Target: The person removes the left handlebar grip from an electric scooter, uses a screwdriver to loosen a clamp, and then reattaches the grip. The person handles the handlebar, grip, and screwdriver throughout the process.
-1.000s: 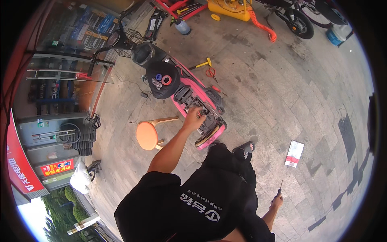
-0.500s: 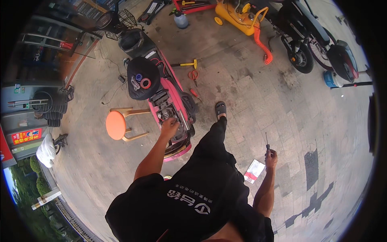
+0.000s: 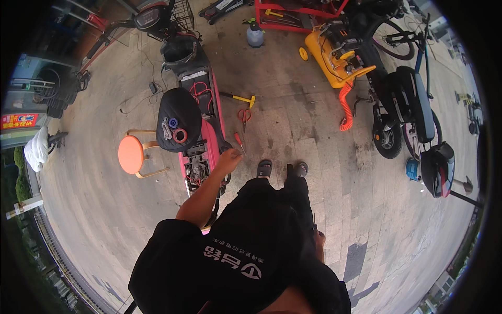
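Observation:
My left hand is over the right side of a pink electric scooter, near a red-handled screwdriver lying on the paving. Its fingers are pinched together; whatever they hold, if anything, is too small to name. Low beside my right leg, my right hand is closed round a dark-handled screwdriver with the shaft pointing up, partly hidden by my clothing. The scooter's body is opened, baring mechanical parts and red wires. Its black seat carries a red tape roll and a blue roll.
An orange stool stands left of the scooter. Orange-handled scissors and a yellow hammer lie to its right. Farther off are a spray bottle, a yellow air compressor with an orange coiled hose, and a black scooter.
My left hand has left the scooter's opened parts and moved right. My right hand has come in beside my leg, still with the screwdriver. Both feet now show, and the view has shifted.

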`<state>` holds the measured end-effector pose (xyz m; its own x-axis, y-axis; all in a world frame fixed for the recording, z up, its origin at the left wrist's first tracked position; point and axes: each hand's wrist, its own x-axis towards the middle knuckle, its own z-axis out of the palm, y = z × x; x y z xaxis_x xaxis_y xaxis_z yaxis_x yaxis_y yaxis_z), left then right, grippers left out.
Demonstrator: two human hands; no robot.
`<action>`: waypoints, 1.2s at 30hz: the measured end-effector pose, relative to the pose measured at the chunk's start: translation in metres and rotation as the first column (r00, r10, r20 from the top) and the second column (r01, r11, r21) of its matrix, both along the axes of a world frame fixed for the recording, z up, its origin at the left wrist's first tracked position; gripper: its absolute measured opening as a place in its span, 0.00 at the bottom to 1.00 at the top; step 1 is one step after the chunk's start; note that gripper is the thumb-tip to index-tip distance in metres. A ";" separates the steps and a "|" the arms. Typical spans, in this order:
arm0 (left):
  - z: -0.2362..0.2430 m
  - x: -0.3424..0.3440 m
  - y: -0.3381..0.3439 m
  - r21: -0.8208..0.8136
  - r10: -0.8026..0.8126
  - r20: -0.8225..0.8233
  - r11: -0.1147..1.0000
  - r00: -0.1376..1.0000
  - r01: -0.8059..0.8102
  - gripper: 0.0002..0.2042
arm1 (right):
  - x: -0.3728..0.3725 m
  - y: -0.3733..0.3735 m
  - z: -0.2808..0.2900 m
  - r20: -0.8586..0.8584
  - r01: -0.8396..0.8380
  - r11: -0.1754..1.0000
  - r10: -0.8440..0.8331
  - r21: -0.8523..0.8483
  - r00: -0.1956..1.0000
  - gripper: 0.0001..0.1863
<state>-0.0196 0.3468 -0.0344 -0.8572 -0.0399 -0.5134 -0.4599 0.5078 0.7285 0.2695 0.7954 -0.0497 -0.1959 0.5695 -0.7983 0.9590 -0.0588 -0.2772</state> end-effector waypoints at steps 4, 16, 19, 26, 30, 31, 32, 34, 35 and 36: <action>-0.013 0.000 -0.004 0.044 0.188 -0.016 0.981 0.982 -0.187 0.18 | -0.104 0.044 -0.010 -0.054 -0.125 0.990 0.122 -0.065 0.991 0.16; -0.036 -0.087 0.062 -0.082 0.573 0.092 0.820 0.815 -0.567 0.15 | -0.537 0.176 -0.048 -0.191 -0.591 0.806 0.585 0.034 0.788 0.15; -0.030 -0.113 0.082 -0.123 0.656 -0.040 0.746 0.754 -0.655 0.15 | -0.658 0.170 -0.045 -0.278 -0.686 0.724 0.675 0.072 0.683 0.13; -0.004 -0.158 0.092 -0.012 0.859 0.062 0.510 0.508 -0.860 0.15 | -0.837 0.091 -0.029 -0.401 -0.825 0.518 0.821 0.227 0.406 0.11; -0.001 -0.179 0.077 0.004 0.861 0.075 0.504 0.503 -0.863 0.16 | -0.855 0.052 -0.026 -0.425 -0.856 0.445 0.850 0.263 0.311 0.12; -0.003 -0.188 0.070 0.012 0.864 0.058 0.500 0.499 -0.866 0.16 | -0.849 0.043 -0.026 -0.398 -0.856 0.482 0.834 0.188 0.382 0.14; -0.005 -0.195 0.062 0.007 0.867 0.046 0.496 0.496 -0.868 0.16 | -0.848 0.035 -0.025 -0.386 -0.853 0.511 0.812 0.104 0.439 0.15; -0.005 -0.212 0.045 0.041 0.868 0.003 0.495 0.496 -0.868 0.16 | -0.831 0.018 -0.027 -0.362 -0.838 0.533 0.808 0.116 0.464 0.14; -0.003 -0.220 0.035 0.049 0.867 -0.016 0.498 0.498 -0.866 0.16 | -0.827 0.012 -0.025 -0.385 -0.843 0.536 0.788 0.042 0.481 0.12; -0.001 -0.228 0.025 0.040 0.855 -0.051 0.518 0.516 -0.854 0.17 | -0.818 0.006 -0.025 -0.370 -0.834 0.552 0.772 -0.013 0.517 0.10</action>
